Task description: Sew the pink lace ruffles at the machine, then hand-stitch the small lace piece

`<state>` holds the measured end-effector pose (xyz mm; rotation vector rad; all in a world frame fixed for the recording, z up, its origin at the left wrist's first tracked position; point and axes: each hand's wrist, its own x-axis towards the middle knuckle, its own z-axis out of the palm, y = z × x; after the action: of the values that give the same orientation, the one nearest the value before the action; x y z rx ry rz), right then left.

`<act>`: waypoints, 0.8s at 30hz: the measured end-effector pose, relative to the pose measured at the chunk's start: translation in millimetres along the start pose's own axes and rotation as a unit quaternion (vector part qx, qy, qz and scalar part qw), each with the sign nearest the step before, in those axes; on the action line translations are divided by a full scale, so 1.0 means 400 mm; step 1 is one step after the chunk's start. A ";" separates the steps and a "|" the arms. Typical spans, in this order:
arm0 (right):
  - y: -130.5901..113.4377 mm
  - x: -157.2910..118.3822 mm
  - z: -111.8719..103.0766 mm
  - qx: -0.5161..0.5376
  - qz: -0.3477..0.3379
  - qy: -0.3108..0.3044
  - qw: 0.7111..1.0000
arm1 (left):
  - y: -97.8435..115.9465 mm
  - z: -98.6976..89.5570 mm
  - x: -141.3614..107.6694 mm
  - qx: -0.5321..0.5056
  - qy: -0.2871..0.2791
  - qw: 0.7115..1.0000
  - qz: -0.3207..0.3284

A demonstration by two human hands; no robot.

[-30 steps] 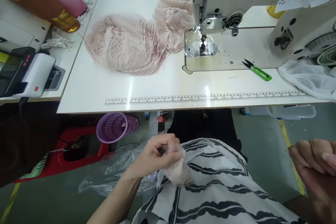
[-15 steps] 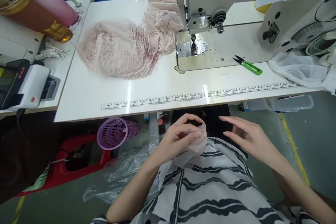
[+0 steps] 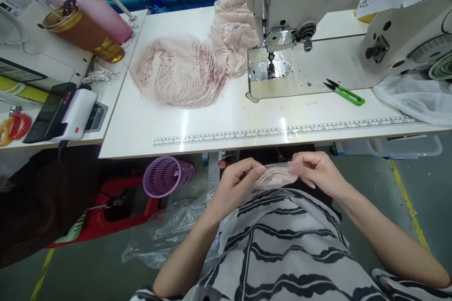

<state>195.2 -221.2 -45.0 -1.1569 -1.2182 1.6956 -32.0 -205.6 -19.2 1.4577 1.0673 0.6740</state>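
seen from the head camera, the person's right hand (image 3: 319,172) has come in: half a second ago it was apart from the work, thumb and fingers open around nothing, and a second ago it was off by the right edge. now its thumb and forefinger pinch the right end of a small pale pink lace piece (image 3: 278,177), while the left hand (image 3: 233,187) pinches the left end between thumb and fingertips, as it already did. the piece was gathered at the left hand alone earlier; now it is drawn out flat between the two, over the lap, just in front of the striped shirt (image 3: 282,244) and below the table's edge. up on the white table (image 3: 141,136), the pink lace heap (image 3: 183,73) lies as it did, left of the sewing machine's needle (image 3: 271,59), and the green thread snips (image 3: 348,94) haven't budged. the view has swung a little, and red and yellow handles (image 3: 20,126) now show at the far left.
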 end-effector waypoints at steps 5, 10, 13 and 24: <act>-0.017 -0.014 -0.006 -0.021 0.031 0.005 0.999 | -0.001 -0.005 -0.003 -0.002 -0.003 1.000 -0.020; -0.020 -0.011 -0.006 -0.015 0.029 0.035 0.999 | 0.002 -0.008 -0.006 -0.018 -0.001 0.999 -0.032; -0.020 -0.009 -0.004 -0.009 0.030 0.039 0.999 | 0.000 -0.007 -0.008 -0.020 0.004 0.999 -0.030; -0.014 -0.021 -0.008 -0.006 0.030 0.040 0.999 | -0.003 -0.004 -0.009 -0.060 0.001 0.998 -0.027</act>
<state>201.3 -226.2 -37.9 -1.2673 -1.1571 1.6714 -35.1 -208.1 -19.5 1.3208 1.0463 0.6882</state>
